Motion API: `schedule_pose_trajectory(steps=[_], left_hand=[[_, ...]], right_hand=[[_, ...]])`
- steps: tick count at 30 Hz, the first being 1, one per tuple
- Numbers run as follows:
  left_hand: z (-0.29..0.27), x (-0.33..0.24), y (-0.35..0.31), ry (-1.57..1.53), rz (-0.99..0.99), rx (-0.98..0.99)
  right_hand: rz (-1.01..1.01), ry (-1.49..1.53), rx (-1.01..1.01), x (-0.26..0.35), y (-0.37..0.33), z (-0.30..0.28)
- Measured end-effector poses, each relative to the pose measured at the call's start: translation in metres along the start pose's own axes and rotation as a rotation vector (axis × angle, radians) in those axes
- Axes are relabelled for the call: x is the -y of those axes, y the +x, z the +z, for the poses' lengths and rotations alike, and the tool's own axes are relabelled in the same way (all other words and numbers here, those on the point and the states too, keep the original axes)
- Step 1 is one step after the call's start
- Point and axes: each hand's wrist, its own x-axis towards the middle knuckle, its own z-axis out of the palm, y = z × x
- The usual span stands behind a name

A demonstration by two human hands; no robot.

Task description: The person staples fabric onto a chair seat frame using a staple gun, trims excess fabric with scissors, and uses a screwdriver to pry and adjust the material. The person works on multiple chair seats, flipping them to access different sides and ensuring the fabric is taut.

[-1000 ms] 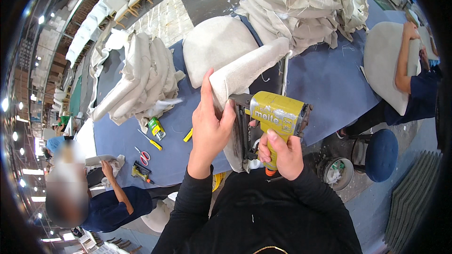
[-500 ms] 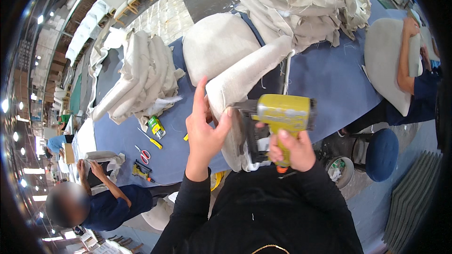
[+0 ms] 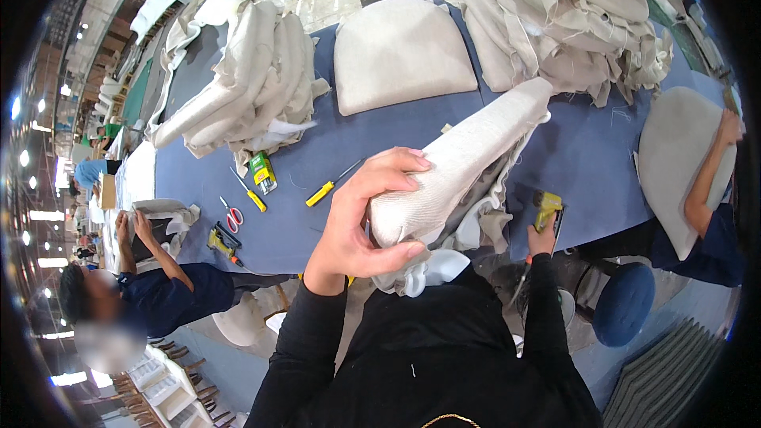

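My left hand [image 3: 369, 222] grips the near end of a beige fabric-covered chair cushion [image 3: 468, 150], thumb on one side and fingers over the other. The cushion stands tilted on its edge against my front, with loose fabric and white lining along its underside. Out to the right, my right hand [image 3: 542, 238] is wrapped round the grip of a yellow staple gun [image 3: 547, 208], at the table's near edge and apart from the cushion. Another beige cushion [image 3: 404, 55] lies flat on the blue-grey table [image 3: 365, 131] beyond.
Beige covers are piled at left [image 3: 254, 71] and right [image 3: 563, 24]. Yellow-handled screwdrivers [image 3: 321, 192], a green-yellow box [image 3: 261, 173], scissors [image 3: 232, 215] and a second staple gun [image 3: 223, 244] lie left. Co-workers handle cushions at both sides. A blue stool [image 3: 625, 305] stands right.
My right hand has carried the staple gun away from the cushion, rightward to the table edge. My left hand has closed on the cushion's end, and the cushion has tipped and turned.
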Motion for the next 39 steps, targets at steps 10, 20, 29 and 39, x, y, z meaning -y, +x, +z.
schedule_pose_trajectory(steps=[10,20,29,39], left_hand=[[0.035,0.015,0.052,-0.082,0.064,0.225],[0.073,0.004,0.06,-0.071,0.076,0.316],[0.072,-0.004,0.046,-0.072,0.164,0.421],[0.074,-0.033,0.037,-0.062,-0.051,0.604]], right_hand=[[-0.516,0.594,-0.037,0.286,-0.036,-0.129],[-0.799,0.613,0.056,0.326,-0.074,-0.191],[-0.801,0.587,-0.028,0.31,-0.1,-0.179],[-0.841,0.53,-0.113,0.284,-0.131,-0.18]])
